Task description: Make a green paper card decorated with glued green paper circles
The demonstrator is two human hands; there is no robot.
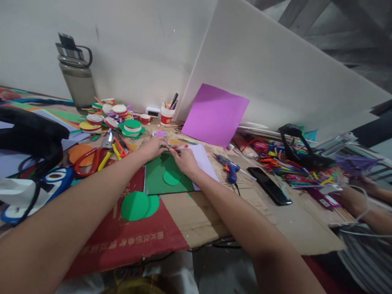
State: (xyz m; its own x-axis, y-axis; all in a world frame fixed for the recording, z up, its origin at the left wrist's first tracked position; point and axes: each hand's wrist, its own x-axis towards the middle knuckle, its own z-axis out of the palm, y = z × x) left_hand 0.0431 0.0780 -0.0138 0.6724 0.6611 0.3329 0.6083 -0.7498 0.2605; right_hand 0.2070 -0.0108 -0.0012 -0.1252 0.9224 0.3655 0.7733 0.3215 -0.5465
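My left hand (155, 148) and my right hand (185, 161) meet at the far edge of a dark green sheet (156, 179). The fingers of both are bent and drawn together, fingertips almost touching; what is pinched between them is too small to make out. A light green paper circle (171, 177) lies on the sheet, just nearer than my right hand. Under the sheet and to its right shows pale lilac paper (203, 161). Two overlapping green circles (136, 206) lie nearer on the red cardboard (122, 241).
Left are red-handled scissors (88, 163), pliers (108, 141), paper-cup pieces (119, 109) and a water bottle (76, 77). Purple paper (217, 114) leans behind. Right lie a blue glue gun (232, 172), a phone (269, 185) and colourful strips (281, 161); another person's arm (358, 202) is beyond.
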